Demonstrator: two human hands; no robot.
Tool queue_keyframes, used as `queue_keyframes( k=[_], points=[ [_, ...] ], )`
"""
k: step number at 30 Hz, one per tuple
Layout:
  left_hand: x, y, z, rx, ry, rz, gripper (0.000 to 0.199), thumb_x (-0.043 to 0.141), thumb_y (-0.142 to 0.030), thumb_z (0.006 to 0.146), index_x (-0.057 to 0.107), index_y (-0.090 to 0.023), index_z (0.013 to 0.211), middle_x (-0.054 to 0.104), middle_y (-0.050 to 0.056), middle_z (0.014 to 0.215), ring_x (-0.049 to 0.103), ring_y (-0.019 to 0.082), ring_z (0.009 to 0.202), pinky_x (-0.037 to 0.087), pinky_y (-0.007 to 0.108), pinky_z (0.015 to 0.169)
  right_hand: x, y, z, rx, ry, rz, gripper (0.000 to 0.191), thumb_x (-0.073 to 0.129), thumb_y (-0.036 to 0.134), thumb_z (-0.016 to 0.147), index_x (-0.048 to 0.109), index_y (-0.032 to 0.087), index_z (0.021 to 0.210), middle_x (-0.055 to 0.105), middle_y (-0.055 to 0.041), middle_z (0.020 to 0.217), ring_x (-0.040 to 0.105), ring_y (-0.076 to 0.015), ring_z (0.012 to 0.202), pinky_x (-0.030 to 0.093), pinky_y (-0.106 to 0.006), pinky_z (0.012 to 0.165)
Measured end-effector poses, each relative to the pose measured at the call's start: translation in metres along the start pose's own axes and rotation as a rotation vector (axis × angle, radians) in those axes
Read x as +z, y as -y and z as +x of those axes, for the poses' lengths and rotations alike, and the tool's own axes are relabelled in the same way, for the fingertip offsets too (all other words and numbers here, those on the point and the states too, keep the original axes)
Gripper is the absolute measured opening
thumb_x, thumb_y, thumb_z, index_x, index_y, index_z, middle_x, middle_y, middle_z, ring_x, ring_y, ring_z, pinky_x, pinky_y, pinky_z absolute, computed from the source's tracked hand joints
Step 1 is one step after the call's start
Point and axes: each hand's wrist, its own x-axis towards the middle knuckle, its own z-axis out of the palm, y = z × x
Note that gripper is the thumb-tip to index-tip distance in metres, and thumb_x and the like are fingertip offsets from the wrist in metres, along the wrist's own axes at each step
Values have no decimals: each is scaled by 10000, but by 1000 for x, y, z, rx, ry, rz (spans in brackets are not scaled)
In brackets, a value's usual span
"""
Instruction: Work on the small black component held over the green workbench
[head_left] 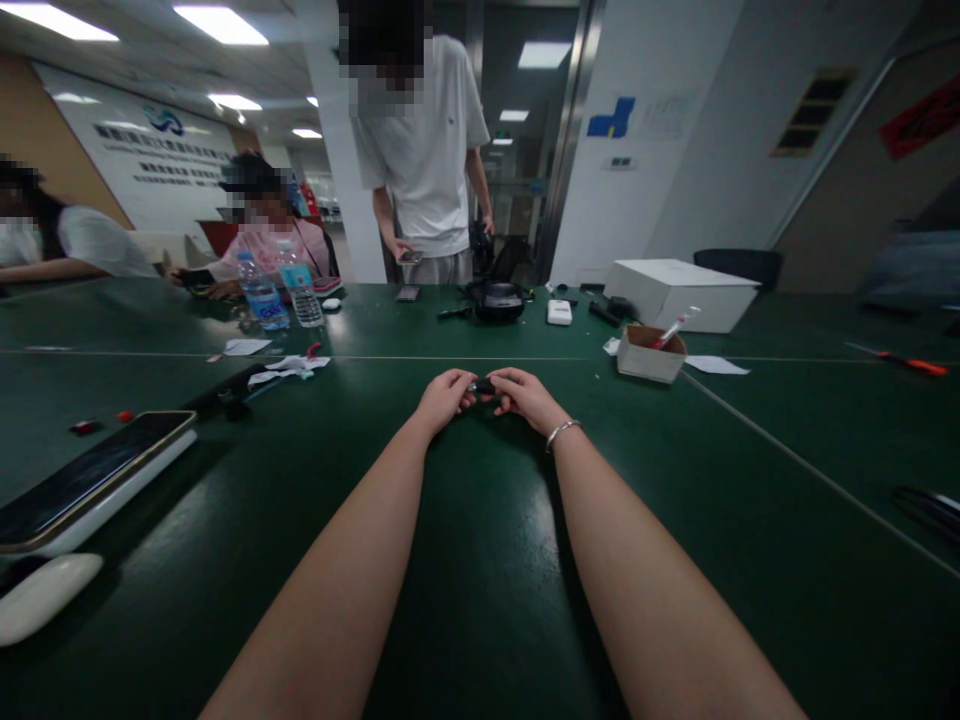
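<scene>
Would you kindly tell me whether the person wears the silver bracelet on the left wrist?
No, the silver bracelet circles the wrist of the right hand, and none shows on the left hand.

Left forearm bare, wrist to lower frame edge. Right forearm likewise bare, plus one shiny silver-coloured bracelet at the wrist: narrow curved band, metallic look, fine detail blurred.

- one dark object is held by two hands
- two bottles are seen left beyond the grip
- two boxes are seen right of it
</scene>
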Motion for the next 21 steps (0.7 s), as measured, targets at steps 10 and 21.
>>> queue_keyframes(
  k=[10,21],
  points=[
    [-1,-3,-4,55,-20,-31,246,635,-222,719,633,-147,953,624,41,766,561,115,665,402,193,516,0,0,1,0,-13,-31,90,591,232,867,575,145,882,658,-12,579,479,-48,367,537,-191,467],
    [-5,-7,-4,28,-42,-124,221,719,-217,630,640,-113,809,633,31,692,550,100,600,445,248,613,0,4,-4,-48,24,17,307,634,84,754,593,198,1035,663,14,818,494,-17,381,565,-212,496]
  ],
)
